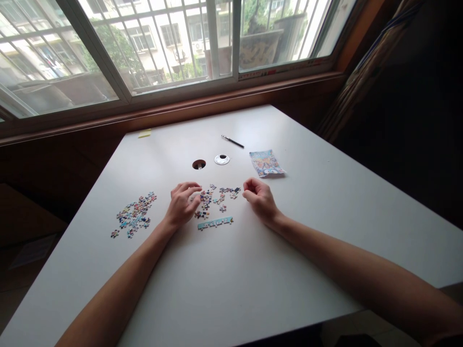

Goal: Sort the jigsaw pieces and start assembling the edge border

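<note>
Both my hands rest on a white table (224,270). My left hand (182,203) lies palm down with fingers curved, its fingertips touching loose jigsaw pieces (213,197) scattered in the middle. My right hand (259,197) is curled into a loose fist just right of those pieces; what it holds, if anything, is hidden. A short joined strip of blue pieces (215,222) lies in front of the hands. A bigger heap of loose pieces (133,216) sits to the left.
A colourful puzzle packet (266,163) lies beyond my right hand. Further back are a black pen (232,141), a round cable hole (198,164), its white cap (222,159) and a yellow note (144,133). A barred window runs behind the table.
</note>
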`<state>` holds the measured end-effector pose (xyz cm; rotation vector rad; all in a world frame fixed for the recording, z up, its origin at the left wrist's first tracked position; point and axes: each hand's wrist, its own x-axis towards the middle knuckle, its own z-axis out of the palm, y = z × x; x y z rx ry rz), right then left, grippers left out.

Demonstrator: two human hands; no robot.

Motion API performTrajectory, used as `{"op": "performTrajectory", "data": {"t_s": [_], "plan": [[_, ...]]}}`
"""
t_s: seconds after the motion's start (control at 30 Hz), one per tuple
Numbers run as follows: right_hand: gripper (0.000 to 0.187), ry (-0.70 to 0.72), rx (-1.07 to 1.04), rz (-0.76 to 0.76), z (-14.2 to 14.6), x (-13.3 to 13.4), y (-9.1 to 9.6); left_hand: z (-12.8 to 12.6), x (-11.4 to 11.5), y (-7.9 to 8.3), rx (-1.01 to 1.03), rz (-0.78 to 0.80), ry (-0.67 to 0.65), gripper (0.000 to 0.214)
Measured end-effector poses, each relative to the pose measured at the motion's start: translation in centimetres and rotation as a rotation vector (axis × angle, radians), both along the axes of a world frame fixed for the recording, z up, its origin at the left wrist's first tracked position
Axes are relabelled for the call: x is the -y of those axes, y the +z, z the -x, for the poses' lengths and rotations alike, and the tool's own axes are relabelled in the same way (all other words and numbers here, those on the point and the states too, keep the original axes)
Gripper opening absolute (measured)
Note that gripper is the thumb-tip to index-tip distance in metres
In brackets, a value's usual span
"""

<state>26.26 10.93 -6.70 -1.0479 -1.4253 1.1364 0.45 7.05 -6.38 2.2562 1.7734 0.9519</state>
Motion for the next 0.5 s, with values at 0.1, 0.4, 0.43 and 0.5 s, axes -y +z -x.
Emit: {"op": "performTrajectory", "data": {"t_s": [0.1, 0.4, 0.43, 0.5], "plan": [[0.009, 0.012, 0.000, -0.002, -0.1, 0.0, 0.0, 0.6, 0.3, 0.2, 0.146, -0.084, 0.043, 0.035], [0.009, 0.026, 0.016, -0.002, -0.2, -0.1, -0.2, 1.4, 7.3, 0.3, 0.401, -0.051, 0.046, 0.045], [0.009, 0.026, 0.018, -0.004, -0.2, -0.1, -0.2, 1.5, 8.1, 0.2, 0.462, -0.057, 0.054, 0.041], [0.008, 0.023, 0.025, -0.011, -0.2, 0.0, -0.2, 1.7, 9.0, 0.0, 0.570, -0.046, 0.080, 0.034]]}}
